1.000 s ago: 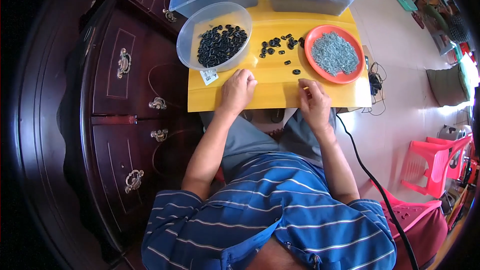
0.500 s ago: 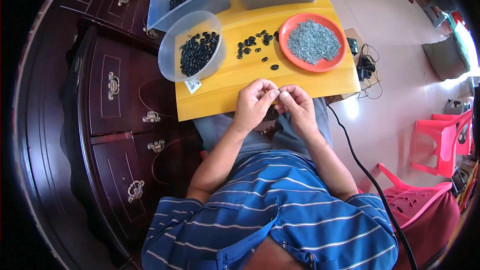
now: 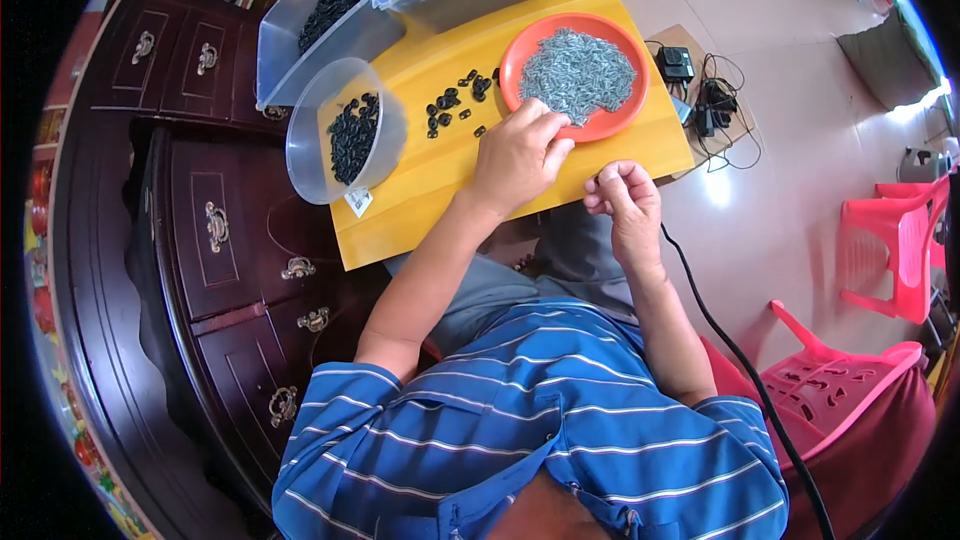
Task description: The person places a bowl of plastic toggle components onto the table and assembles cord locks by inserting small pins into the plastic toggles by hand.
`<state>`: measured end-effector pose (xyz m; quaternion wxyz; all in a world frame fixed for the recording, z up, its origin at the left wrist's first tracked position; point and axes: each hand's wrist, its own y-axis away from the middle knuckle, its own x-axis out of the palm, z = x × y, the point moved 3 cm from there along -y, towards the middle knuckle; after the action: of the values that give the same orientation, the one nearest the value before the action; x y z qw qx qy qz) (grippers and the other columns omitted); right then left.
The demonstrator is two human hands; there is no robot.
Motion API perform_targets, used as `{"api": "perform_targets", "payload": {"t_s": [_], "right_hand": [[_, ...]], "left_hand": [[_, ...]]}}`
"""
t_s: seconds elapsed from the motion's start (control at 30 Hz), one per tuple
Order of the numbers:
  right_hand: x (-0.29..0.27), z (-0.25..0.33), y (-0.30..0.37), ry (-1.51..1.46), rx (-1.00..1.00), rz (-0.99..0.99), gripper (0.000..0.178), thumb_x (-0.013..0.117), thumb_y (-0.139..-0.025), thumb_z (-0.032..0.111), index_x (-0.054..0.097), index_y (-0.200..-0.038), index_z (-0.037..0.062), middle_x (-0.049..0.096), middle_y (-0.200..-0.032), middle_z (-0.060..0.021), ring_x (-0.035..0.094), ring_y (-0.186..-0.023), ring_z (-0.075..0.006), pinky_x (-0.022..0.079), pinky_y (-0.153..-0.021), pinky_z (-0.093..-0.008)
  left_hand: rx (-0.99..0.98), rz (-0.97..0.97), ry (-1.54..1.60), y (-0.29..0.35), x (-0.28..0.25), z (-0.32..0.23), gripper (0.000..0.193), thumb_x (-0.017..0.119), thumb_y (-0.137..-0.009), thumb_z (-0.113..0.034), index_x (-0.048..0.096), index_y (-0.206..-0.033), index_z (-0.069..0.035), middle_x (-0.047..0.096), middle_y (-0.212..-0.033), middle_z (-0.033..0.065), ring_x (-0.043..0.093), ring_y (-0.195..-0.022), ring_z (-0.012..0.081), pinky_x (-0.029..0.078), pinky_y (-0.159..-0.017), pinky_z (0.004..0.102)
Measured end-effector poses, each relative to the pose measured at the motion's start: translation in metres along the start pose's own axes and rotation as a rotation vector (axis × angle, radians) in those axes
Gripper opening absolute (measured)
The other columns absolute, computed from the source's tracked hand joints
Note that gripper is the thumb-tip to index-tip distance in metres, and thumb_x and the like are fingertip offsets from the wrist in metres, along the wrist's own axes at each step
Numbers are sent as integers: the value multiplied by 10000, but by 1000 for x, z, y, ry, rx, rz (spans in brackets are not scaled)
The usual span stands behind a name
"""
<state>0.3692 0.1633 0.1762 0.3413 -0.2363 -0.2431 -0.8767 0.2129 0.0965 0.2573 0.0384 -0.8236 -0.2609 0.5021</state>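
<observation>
Left hand at near rim of dish, grip can't tell; metal bits presumably heaped there for easy reach; right hand pinched closed, contents unclear.

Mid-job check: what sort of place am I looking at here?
Probably a home room doubling as a work corner: a dark, glossy wooden cabinet with ornate handles, a pink plastic chair, and a yellow rectangular table bearing a round orange-red plate of small silvery pieces.

orange plate on yellow table
</observation>
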Motion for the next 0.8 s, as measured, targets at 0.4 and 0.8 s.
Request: {"api": "perform_targets", "payload": {"t_s": [0.4,0.8], "right_hand": [[-17,7,-11,23,23,-36,126,618,-996,124,626,-1082,32,685,-859,-41,604,-651,-70,493,-617,-204],[-18,8,-13,12,42,-21,148,602,-1005,126,619,-1118,32,677,-863,-31,605,-652,-70,486,-611,-202]], "left_hand": [[19,234,-112,-21,16,10,260,779,-796,-235,725,-1007,-93,640,-916,69,667,-858,273,545,-739,389],[56,299,-139,-28,16,11,295,753,-822,-275,727,-1061,-103,640,-958,95,681,-867,291,562,-746,422]]}}
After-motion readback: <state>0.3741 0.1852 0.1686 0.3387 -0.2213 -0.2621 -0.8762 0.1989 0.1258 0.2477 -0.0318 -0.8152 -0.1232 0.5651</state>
